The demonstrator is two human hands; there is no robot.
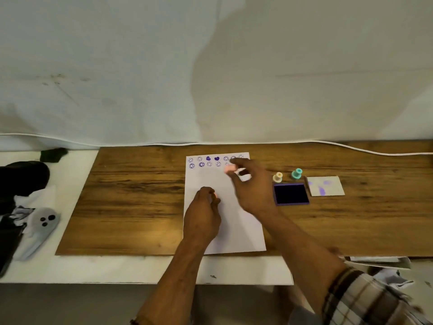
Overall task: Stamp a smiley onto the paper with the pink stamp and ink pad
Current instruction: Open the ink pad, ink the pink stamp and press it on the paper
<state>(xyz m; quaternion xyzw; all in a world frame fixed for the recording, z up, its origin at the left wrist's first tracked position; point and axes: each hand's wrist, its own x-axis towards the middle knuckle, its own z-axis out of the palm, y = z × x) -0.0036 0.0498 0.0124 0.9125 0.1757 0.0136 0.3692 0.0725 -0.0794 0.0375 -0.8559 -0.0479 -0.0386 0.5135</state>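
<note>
A white paper [206, 179] lies on the wooden board, with two rows of purple smileys and hearts along its far edge. My right hand [251, 191] hovers over the paper's upper right part and pinches the pink stamp [229, 169] between thumb and fingers; the stamp is blurred. My left hand [203, 214] rests on the middle of the paper with its fingers curled in, holding nothing. The open purple ink pad [291, 194] sits just right of the paper, beside my right wrist.
A cream stamp [278, 177] and a teal stamp [296, 174] stand behind the ink pad. A stained paper scrap [325, 186] lies to their right. A grey sock [39, 228] and dark clothing are at the left; the wooden board [131, 198] lies on a white table.
</note>
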